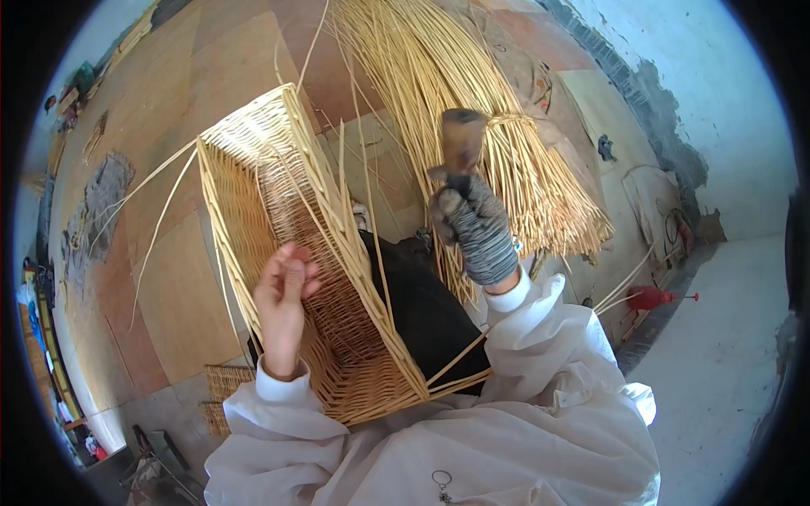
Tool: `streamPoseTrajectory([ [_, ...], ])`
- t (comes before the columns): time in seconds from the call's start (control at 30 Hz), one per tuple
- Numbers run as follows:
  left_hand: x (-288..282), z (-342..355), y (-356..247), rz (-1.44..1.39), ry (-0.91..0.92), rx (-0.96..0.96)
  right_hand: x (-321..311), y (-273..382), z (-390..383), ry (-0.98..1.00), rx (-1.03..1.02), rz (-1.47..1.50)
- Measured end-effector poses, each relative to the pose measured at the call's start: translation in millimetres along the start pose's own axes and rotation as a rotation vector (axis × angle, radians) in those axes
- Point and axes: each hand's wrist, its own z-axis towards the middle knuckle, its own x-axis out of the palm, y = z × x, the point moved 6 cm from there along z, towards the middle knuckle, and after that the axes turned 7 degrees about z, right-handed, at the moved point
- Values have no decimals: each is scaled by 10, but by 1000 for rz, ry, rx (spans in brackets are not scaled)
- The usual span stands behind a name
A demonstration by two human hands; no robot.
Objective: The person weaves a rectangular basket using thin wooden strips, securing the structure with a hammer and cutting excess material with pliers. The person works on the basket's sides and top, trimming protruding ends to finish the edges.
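A long rectangular wicker basket point(221, 194) lies in front of me, woven of pale and brown rods, with loose rod ends sticking out from its rim. My bare left hand point(285, 282) is over the basket's opening, its fingers loosely bent and apart, with nothing visible in them. My right hand point(477, 223), in a grey knitted glove, is raised to the right of the basket and closed around a hand tool point(462, 139). The tool has a broad brown and dark end pointing up; motion blur hides its exact kind.
A large tied bundle of pale willow rods point(506, 169) lies beyond my right hand. Black cloth point(422, 312) lies beside the basket. A red object with a thin spout point(650, 297) is near the right wall. A grey rag point(101, 202) and small woven pieces point(228, 381) are at left.
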Motion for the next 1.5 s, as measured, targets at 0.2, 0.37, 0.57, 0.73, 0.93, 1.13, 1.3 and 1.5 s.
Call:
streamPoseTrajectory([
  [0.2, 349, 89, -349, 108, -73, 233, 43, 51, 147, -26, -230, 453],
  [0.37, 628, 59, -403, 726, -140, 421, 395, -130, 311, 241, -271, 696],
  [0.57, 554, 53, -385, 543, -104, 398, 654, -382, 413, 334, -210, 875],
  [0.73, 560, 32, -226, 352, -171, 350, 723, -486, 405, 38, -219, 816],
  [0.93, 348, 196, -23, -140, 4, 43, 677, -509, 459, 82, -187, 851],
  [1.13, 331, 191, -72, -126, 7, 35, 652, -477, 426, 77, -203, 855],
  [1.3, 459, 88, -239, 216, -97, 78, 697, -510, 307, 65, -290, 660],
  [1.5, 425, 113, -245, 318, -77, 61, 711, -626, 238, 126, -316, 730],
])
